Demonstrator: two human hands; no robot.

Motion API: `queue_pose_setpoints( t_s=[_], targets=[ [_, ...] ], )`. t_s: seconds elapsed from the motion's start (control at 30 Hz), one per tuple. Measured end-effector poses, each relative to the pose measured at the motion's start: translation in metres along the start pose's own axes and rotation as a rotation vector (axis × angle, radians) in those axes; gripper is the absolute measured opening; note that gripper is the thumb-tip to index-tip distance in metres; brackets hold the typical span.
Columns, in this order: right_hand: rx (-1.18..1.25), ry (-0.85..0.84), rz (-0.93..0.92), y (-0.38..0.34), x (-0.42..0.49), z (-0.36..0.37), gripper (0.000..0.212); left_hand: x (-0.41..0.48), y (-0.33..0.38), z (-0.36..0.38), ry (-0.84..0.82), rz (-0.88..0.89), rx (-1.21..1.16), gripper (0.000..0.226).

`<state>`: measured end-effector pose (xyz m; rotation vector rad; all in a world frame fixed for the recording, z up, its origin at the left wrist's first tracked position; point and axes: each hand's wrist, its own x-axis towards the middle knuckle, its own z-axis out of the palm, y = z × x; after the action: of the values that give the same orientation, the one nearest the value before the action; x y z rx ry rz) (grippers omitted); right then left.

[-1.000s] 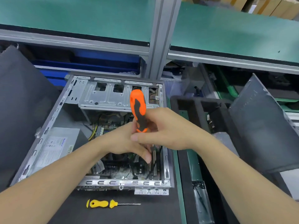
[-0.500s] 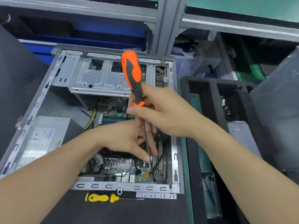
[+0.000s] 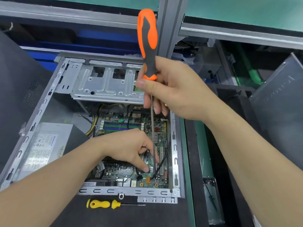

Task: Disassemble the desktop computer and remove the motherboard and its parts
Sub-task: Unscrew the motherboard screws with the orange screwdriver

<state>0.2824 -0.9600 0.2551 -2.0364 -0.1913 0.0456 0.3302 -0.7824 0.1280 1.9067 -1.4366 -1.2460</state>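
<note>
An opened desktop computer case [image 3: 32, 128] lies on its side on a dark mat [image 3: 114, 217]; the motherboard [image 3: 131, 125] sits flat inside, right of the power supply [image 3: 44, 148]; the right hand [image 3: 173, 92] is clamped on the base of an upright orange-and-grey screwdriver [image 3: 148, 43], whose shaft reaches the board's near right corner; the left hand [image 3: 129, 148] bends its fingers onto the board beside the shaft, though whether they pinch it cannot be told; a yellow screwdriver [image 3: 101, 204] lies just before the case.
</note>
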Motion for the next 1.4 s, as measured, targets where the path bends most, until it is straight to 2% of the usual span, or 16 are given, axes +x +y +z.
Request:
queue_pose_setpoints(
  t_s=[0.17,0.67,0.87,0.97,1.03,1.1,1.23,1.33,1.4],
  targets=[
    [0.006,0.044,-0.019,-0.012,0.004,-0.011,0.014,-0.002,0.005,0.006,-0.015,0.007,0.023,0.039],
    [-0.014,0.111,-0.01,-0.019,0.005,-0.024,0.016,-0.002,0.003,0.006,0.04,0.077,-0.122,0.025],
    [-0.026,0.144,-0.021,-0.016,0.006,-0.026,0.014,-0.001,-0.002,0.005,0.042,0.002,-0.05,0.022],
    [-0.002,0.211,-0.056,-0.019,0.006,-0.029,0.014,-0.004,-0.005,-0.001,0.017,-0.035,-0.104,0.022],
    [0.014,0.269,-0.089,-0.022,0.005,-0.034,0.014,-0.006,-0.008,-0.005,-0.047,-0.076,-0.272,0.027],
    [0.028,0.309,-0.138,-0.028,0.004,-0.039,0.012,-0.01,-0.014,-0.008,-0.111,-0.144,-0.598,0.029],
    [0.086,0.354,-0.257,-0.043,-0.003,-0.045,0.009,-0.02,-0.027,-0.013,-0.015,-0.346,-1.009,0.034],
    [0.121,0.375,-0.351,-0.056,-0.01,-0.044,0.007,-0.026,-0.028,-0.019,0.041,-0.311,-1.416,0.046],
    [0.131,0.383,-0.402,-0.063,-0.014,-0.042,0.007,-0.031,-0.019,-0.023,0.075,-0.26,-1.601,0.044]
  ],
)
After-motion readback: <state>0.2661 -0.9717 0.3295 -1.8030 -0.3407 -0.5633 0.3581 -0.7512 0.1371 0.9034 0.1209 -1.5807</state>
